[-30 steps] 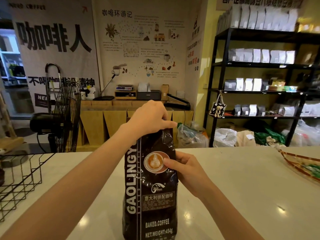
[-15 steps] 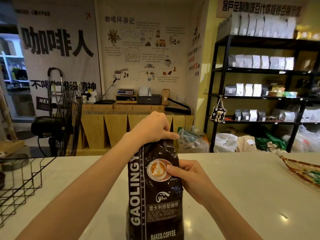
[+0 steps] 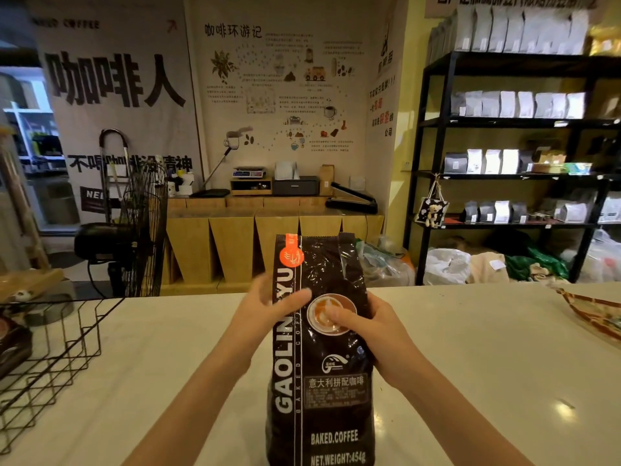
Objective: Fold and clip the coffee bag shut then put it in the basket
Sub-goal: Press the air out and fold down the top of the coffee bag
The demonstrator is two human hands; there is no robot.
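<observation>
Left hand (image 3: 265, 311) dropped from the coffee bag (image 3: 319, 348) top, which sprang upright.

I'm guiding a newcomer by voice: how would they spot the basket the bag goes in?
Start at the white counter where the coffee bag stands upright. Follow it to its far left edge: the wire basket sits there. It is black open mesh, unlike the woven reddish tray at the right edge.
</observation>
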